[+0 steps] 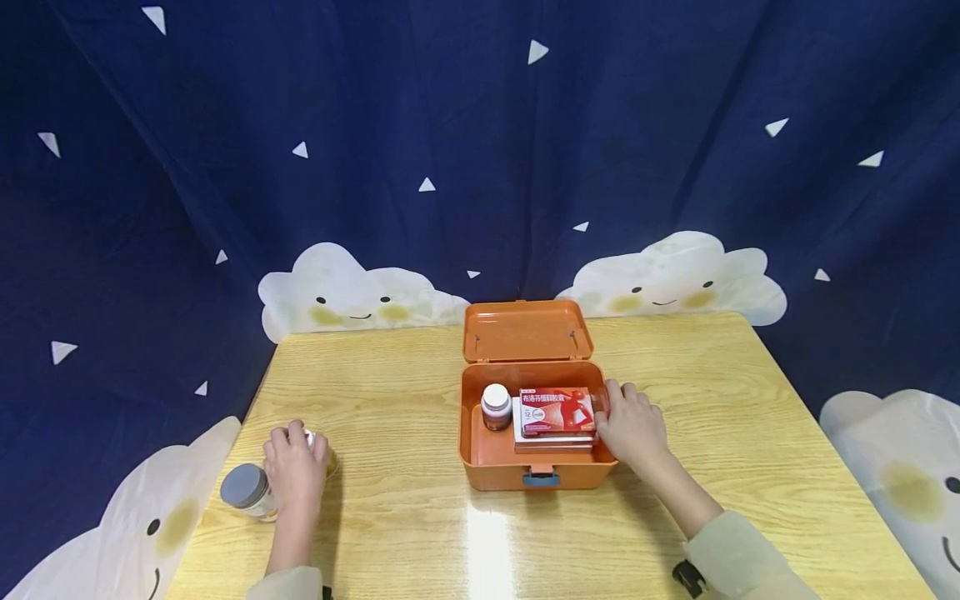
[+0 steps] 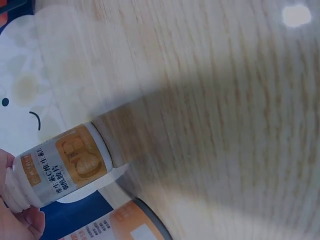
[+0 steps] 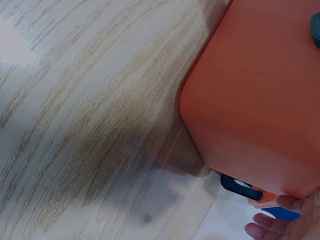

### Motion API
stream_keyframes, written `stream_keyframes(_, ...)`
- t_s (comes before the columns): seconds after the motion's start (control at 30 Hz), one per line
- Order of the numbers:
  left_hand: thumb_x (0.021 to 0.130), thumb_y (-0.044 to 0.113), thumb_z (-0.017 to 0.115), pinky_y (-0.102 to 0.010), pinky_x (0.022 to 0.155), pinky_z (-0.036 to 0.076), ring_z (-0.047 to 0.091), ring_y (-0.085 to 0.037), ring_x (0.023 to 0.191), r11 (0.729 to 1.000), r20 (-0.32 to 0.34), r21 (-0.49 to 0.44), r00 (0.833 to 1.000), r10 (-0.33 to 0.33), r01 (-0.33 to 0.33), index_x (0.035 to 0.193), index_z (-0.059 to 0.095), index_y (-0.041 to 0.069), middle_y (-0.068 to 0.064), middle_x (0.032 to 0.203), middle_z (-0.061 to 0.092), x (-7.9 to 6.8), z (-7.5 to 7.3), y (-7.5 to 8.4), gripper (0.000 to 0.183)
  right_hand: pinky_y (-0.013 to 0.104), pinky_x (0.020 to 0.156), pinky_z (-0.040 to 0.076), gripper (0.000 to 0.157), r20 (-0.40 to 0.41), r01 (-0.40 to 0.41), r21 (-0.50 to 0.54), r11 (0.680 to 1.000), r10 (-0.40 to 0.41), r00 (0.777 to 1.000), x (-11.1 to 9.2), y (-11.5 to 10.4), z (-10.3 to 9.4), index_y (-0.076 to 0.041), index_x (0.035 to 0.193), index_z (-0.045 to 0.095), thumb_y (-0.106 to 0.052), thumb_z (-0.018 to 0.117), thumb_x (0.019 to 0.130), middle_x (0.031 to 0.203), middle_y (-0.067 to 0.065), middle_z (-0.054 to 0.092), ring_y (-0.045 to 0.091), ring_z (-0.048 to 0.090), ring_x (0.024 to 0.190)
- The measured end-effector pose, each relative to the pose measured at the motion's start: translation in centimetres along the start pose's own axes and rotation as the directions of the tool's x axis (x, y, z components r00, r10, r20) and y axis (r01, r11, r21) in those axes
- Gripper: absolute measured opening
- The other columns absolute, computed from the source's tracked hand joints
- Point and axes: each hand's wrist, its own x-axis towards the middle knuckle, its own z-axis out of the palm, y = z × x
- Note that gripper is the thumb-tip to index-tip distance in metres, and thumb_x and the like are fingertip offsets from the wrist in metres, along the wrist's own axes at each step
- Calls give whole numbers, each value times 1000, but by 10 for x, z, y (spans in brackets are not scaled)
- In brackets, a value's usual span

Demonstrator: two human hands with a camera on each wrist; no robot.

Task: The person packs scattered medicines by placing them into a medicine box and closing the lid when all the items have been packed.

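My left hand (image 1: 295, 467) grips a white pill bottle (image 2: 67, 165) with an orange label around its cap end. In the left wrist view its base is at the wooden table; whether it touches cannot be told. Close beside it stands another pill bottle (image 1: 247, 490), grey-lidded with an orange label. My right hand (image 1: 636, 423) holds the right rim of an open orange box (image 1: 480, 471), thumb at the inner side and fingers outside. Inside the box are a white-capped bottle (image 1: 496, 407) on the left and a red-and-white medicine carton (image 1: 557, 412) lying on other cartons.
The box's lid (image 1: 528, 331) is tipped back towards the curtain (image 1: 480, 150). A dark latch (image 1: 542, 479) is on the box's front. Wooden table surface (image 1: 397, 417) lies between the left hand and the box.
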Motion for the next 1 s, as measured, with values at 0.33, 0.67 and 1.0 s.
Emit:
stream_keyframes(0.33,79,6,61,-53,72,35,43,-45,81,994,-54,-34,994,100,-102,97,53,-9,-27,91,46,4,4,6,25,56,73,38,45,-12,9,4,1000,-9,1000,0,0,0,-1,120,45,-23,53,82,108,24,49,43,50,95)
stream_keyframes(0.67,81,9,60,-51,75,35,43,-43,84,989,-31,-55,991,132,-134,97,54,-8,-26,92,46,12,0,26,24,56,74,38,45,-11,12,-2,1000,-12,1000,0,1,0,-1,122,44,-23,52,83,109,24,49,42,49,95)
stream_keyframes(1.0,82,9,61,-50,78,35,43,-40,85,978,-17,-108,984,178,-178,99,55,-7,-25,94,47,21,-8,56,25,55,74,38,45,-7,11,-7,1000,-11,1000,0,1,0,-1,121,44,-23,53,83,108,24,49,42,49,95)
